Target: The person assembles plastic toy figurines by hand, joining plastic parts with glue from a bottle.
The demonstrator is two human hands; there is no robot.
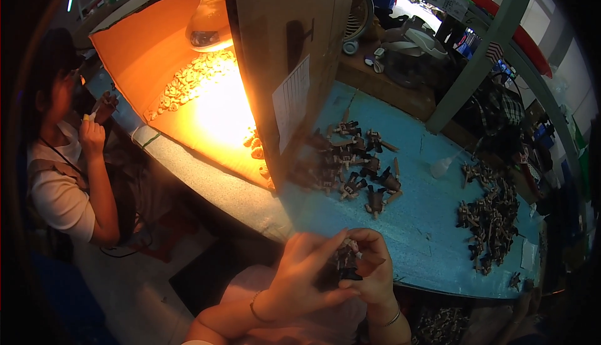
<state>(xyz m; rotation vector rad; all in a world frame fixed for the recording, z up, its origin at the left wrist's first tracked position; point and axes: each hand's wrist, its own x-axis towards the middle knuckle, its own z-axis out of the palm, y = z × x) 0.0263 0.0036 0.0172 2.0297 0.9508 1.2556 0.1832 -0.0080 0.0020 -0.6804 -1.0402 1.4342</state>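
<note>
Both of my hands meet just in front of the near edge of the blue table (426, 232). My left hand (299, 276) and my right hand (373, 268) together grip one small dark toy figure (345, 260) with tan parts. A cluster of similar small figures (354, 163) stands on the table beyond my hands. A second, larger heap of the figures (491, 220) lies at the right of the table.
A tall cardboard box (275, 63) with a glowing heat lamp (210, 23) holds pale small parts (194, 79). A paper sheet (291, 101) hangs on its side. A small squeeze bottle (441, 167) lies on the table. Another person (62, 157) sits at left.
</note>
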